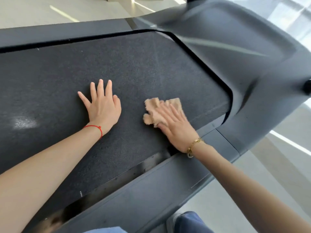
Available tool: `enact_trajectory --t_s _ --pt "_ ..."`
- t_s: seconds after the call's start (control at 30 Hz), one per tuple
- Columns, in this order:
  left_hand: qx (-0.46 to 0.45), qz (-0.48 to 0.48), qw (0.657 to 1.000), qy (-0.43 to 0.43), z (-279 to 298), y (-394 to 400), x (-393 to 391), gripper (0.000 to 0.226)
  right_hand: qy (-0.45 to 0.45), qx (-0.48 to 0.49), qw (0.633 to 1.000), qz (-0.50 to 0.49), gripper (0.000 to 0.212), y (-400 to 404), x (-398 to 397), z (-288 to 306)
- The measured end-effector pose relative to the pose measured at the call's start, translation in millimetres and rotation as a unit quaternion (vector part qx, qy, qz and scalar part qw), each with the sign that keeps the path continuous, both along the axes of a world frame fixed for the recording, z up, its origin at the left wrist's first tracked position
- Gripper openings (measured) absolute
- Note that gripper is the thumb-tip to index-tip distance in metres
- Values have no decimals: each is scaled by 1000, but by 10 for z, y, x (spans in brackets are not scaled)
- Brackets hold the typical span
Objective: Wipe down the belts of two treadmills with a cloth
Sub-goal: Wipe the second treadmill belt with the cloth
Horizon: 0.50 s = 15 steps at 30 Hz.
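My right hand [175, 126] presses flat on the cloth [161, 109] near the belt's [134, 64] end, left hand [102, 105] spread beside it; soft and light, it likely bunches, so I'd press its middle.

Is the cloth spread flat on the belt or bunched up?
Bunched up: the cloth shows lumpy, ragged folds under the straight fingers of the right hand, which presses it onto the belt.
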<state>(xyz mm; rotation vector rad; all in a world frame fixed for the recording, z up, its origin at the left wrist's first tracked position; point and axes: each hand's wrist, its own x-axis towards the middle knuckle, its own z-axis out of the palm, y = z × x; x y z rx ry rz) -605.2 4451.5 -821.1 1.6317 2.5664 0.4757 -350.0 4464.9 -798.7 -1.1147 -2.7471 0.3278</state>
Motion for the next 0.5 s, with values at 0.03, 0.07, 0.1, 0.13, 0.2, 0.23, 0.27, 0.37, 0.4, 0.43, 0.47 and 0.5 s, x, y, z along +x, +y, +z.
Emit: enact_trajectory --t_s 0.03,0.07,0.1,0.13,0.2,0.23,0.27,0.37,0.4,0.43,0.47,0.5 --pt "-3 5 1000 1 -11 14 2 57 9 37 999 -7 53 182 153 -11" --pt "-3 10 1000 4 -24 23 4 57 0 71 997 -32 48 398 331 -36" --pt "-3 14 1000 7 -35 27 6 57 -19 89 993 -72 46 614 510 -62" --pt "-4 17 1000 11 -47 28 4 57 -38 87 987 -126 47 819 676 -75" --pt "-4 22 1000 15 -70 25 -4 57 -44 54 969 -236 53 1171 908 -126" --pt "-4 24 1000 17 -76 24 -2 57 -36 32 959 -280 57 1282 943 -139" --pt "-3 25 1000 19 -84 25 0 57 -34 17 950 -309 60 1341 928 -152" --pt "-7 29 999 23 -91 48 9 57 -45 44 960 -272 63 1281 743 -107" --pt "-10 32 999 25 -94 60 12 57 -43 64 973 -220 64 1205 648 -68" --pt "-13 34 999 25 -95 70 12 57 -33 76 984 -158 64 1115 531 -23" --pt "-17 35 999 25 -96 80 8 57 -19 80 992 -99 61 1038 411 -10" --pt "-19 36 999 24 -96 94 1 57 -10 76 996 -49 60 979 307 -31"
